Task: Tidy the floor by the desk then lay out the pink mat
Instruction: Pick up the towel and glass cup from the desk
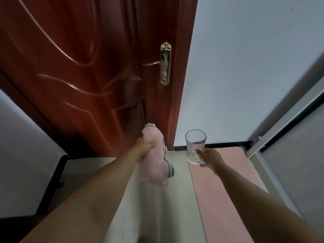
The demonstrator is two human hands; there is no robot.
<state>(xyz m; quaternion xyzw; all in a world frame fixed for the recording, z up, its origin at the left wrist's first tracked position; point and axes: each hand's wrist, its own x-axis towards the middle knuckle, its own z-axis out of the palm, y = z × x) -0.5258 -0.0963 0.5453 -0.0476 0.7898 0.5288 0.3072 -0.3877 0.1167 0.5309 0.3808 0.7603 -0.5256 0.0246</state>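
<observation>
My left hand (144,148) is shut on a pink cloth (155,165) with grey stripes along its edge; the cloth hangs down from my fist above the pale floor. In my right hand (209,157) I hold a clear glass mug (195,146) by its handle, upright and empty. Below the mug, a pink mat (226,190) lies flat on the floor, running from the wall's black skirting toward me along the right side.
A dark red wooden door (87,67) with a brass lever handle (164,64) stands ahead, shut. A white wall (236,67) is right of it. A pale panel with a black edge (289,120) rises at the right. A dark furniture edge (52,181) sits at the left.
</observation>
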